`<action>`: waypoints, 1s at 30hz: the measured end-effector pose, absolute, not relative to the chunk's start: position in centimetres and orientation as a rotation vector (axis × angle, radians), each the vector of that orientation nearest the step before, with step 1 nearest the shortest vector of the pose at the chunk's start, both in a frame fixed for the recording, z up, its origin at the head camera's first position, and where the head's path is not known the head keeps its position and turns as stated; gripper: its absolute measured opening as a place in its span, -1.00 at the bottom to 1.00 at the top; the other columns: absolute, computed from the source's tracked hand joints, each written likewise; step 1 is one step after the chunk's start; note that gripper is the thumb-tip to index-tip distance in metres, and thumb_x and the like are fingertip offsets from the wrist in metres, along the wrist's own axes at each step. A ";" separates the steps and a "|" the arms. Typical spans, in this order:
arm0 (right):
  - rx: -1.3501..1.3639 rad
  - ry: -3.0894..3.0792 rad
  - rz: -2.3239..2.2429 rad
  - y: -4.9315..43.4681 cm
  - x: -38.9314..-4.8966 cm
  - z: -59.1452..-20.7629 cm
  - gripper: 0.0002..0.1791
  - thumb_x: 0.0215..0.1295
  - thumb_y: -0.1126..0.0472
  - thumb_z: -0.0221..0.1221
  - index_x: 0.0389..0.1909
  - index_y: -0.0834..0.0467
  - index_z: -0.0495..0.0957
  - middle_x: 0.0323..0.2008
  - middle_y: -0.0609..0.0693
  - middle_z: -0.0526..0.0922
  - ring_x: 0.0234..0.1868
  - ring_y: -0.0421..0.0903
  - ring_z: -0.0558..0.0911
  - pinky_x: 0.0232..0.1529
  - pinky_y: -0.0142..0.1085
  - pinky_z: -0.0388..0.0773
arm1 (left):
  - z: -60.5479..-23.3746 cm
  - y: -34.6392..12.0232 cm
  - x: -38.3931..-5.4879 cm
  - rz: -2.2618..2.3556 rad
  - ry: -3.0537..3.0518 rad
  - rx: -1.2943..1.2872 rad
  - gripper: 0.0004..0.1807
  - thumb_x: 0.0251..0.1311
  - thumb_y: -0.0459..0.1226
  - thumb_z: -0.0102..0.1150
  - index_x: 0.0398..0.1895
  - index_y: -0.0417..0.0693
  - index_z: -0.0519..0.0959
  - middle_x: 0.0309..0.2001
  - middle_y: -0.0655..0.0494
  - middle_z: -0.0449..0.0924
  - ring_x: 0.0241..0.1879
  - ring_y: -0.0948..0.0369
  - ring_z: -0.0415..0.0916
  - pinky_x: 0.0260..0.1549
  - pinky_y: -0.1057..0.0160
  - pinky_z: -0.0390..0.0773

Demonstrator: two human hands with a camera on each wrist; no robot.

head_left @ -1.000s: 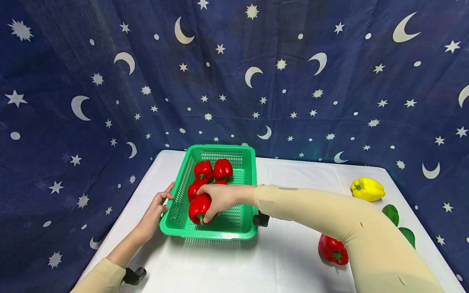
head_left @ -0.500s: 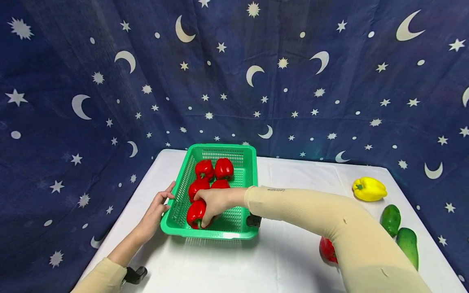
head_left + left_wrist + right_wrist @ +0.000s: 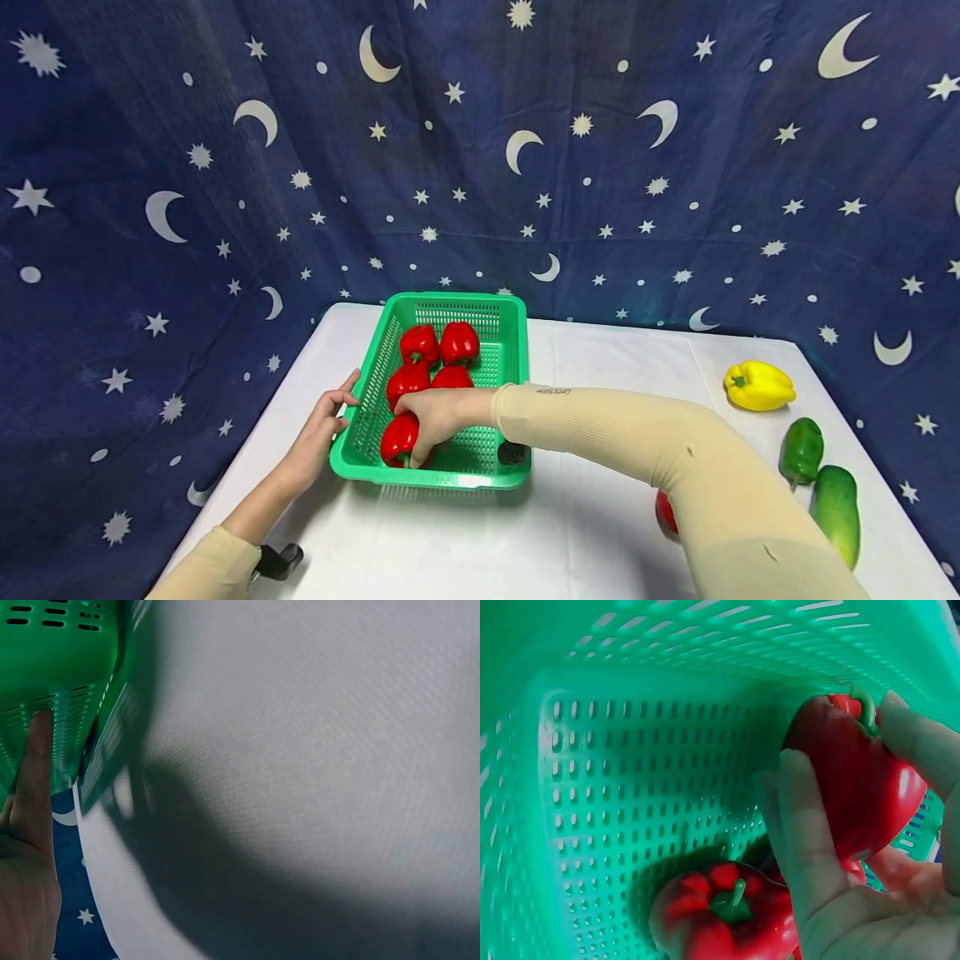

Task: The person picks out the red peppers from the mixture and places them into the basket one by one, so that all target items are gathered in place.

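In the head view, my right hand (image 3: 437, 417) reaches into the green plastic basket (image 3: 521, 358). Its thumb and fingers curl round a glossy red bell pepper (image 3: 855, 776) with a green stem, low in the basket's near left corner. Several other red bell peppers (image 3: 459, 342) lie behind it in the basket; one more bell pepper (image 3: 724, 915) shows beneath my fingers in the right wrist view. My left hand (image 3: 313, 437) rests against the basket's left rim. One straight finger (image 3: 34, 769) lies along the outer slotted wall in the left wrist view.
On the white-covered table (image 3: 600, 550), a yellow bell pepper (image 3: 759, 386), a dark green pepper (image 3: 801, 450) and a green cucumber-like vegetable (image 3: 836, 508) lie at the right. Another red bell pepper (image 3: 666, 512) is mostly hidden behind my right forearm. A star-patterned curtain (image 3: 480, 167) encloses the back and left.
My right hand has lowered the red bell pepper and brought it slightly nearer in the basket. The right forearm has shifted left, uncovering the green vegetables. My left hand stays at the rim.
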State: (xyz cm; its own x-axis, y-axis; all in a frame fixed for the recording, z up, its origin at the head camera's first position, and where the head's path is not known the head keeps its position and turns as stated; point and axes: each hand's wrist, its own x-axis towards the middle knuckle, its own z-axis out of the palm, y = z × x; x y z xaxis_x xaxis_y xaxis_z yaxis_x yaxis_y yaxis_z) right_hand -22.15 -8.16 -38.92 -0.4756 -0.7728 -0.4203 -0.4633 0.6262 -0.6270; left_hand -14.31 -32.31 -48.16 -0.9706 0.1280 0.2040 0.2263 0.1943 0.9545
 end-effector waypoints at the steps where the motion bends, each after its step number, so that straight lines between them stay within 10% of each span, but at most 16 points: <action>1: -0.970 2.154 -0.559 -8.2 -22.2 -39.0 -0.14 0.05 0.15 0.53 0.38 0.11 0.35 -0.04 -0.06 0.50 -0.13 -0.15 0.54 -0.29 -0.31 0.63 | -48.1 -32.3 -14.3 -1.913 -2.365 -0.355 -0.71 0.27 -0.54 -0.33 0.06 -0.36 0.21 0.64 -0.15 -0.12 0.59 -0.16 -0.37 0.20 0.48 0.07; 30: -1.048 2.194 -0.282 -8.5 -22.7 -39.8 -0.10 0.16 0.17 0.41 0.54 0.01 0.26 0.08 -0.12 0.50 0.06 -0.15 0.39 -0.15 -0.33 0.47 | -48.4 -32.4 -14.4 -1.899 -2.348 -0.397 -0.70 0.27 -0.55 -0.34 0.06 -0.36 0.23 0.63 -0.18 -0.13 0.59 -0.13 -0.35 0.23 0.47 0.06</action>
State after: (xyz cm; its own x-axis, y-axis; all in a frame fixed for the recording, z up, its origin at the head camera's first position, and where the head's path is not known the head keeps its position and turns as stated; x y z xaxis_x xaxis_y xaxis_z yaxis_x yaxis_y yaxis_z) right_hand -22.75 -8.46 -39.77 -0.4447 -0.7525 -0.4857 -0.6054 0.6522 -0.4562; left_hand -14.43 -32.36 -48.38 -0.9615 0.1412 0.2359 0.2602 0.1902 0.9467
